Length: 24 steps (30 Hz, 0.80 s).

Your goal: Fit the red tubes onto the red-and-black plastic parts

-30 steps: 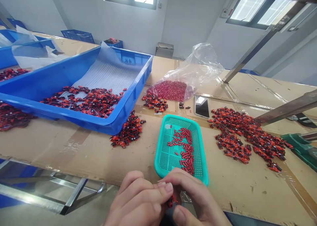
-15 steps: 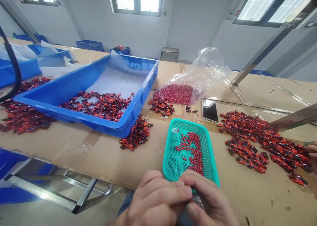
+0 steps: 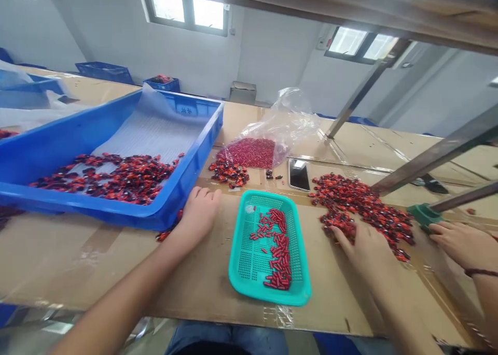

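My left hand reaches out palm down beside the blue tray, over a small pile of red-and-black plastic parts. Its fingers bend downward and their tips are hidden, so whether it holds a part does not show. On the other side, my right hand touches the near edge of a big heap of red-and-black parts, thumb and fingers apart. Between my hands stands a green perforated basket with short dark-red cylindrical pieces in it.
Another person's hand is at the right, by a green fixture. Behind the basket lie a clear plastic bag of red pieces, a small parts pile and a phone. A metal post rises at the back.
My hands were together in front of the basket, fingers pinched around something small. They have separated, the left toward the blue tray, the right to the heap. The view has turned right.
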Motion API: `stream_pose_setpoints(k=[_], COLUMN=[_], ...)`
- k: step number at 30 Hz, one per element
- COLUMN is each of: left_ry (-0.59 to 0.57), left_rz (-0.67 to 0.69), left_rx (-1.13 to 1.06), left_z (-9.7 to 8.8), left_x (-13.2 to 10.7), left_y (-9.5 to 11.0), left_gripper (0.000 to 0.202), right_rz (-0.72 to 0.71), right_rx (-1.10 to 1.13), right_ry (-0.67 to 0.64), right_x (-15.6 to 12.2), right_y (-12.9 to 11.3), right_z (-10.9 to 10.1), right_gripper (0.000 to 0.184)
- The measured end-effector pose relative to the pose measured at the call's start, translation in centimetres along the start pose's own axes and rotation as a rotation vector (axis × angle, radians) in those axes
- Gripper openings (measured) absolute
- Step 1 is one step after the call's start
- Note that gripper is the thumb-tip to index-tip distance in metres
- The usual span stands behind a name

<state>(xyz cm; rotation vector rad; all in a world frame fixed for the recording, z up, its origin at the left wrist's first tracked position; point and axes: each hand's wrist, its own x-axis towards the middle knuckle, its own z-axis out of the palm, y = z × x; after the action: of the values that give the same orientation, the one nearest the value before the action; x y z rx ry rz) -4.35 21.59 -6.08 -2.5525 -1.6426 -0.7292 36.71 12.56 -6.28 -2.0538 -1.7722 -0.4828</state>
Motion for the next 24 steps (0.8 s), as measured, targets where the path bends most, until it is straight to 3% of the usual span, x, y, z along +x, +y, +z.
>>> stream_pose_setpoints(k=[4,8,11,12,16,20,24], left_ry=[0.027,0.088,0.112,0.114,0.142,0.15,0.132], left_rz=[-0.008,0.015,0.053,0.061,0.049,0.02,0.044], left_rx=[-0.06,-0.206,-0.327,-0.357,-0.443,-0.521,-0.621], left_z=[-0.3,-1.7,-3.1,-3.6,-5.0,-5.4,-5.9], left_x=[-0.3,-1.8,-4.1,-4.9,-8.0,-9.6,-10.4], left_y=[0.0,1.4,3.5,4.2,6.5,7.2,7.4], left_gripper=[0.019,0.019,0.017,0.017,0.014,0.006,0.005], right_rz=[-0.165,-0.511,-0.663,-0.689,-0.736,-0.719,-0.667], right_rx=[0.091,0.243,0.232,0.211,0.154,0.193,0.327], right_ry=[0.012,-0.192,-0.298,-0.319,-0.363,-0.368,-0.349], right_x=[-0.5,-1.5,-2.1,-2.2,-2.5,-2.6,-2.7], right_y=[-3.0,-9.4,-13.6,-14.5,-15.8,-15.7,-15.8], right_z=[-1.7,-3.7,-3.9,-3.7,-2.4,-1.0,-2.0], right_gripper=[0.047,0.018,0.005,0.008,0.021,0.023,0.021])
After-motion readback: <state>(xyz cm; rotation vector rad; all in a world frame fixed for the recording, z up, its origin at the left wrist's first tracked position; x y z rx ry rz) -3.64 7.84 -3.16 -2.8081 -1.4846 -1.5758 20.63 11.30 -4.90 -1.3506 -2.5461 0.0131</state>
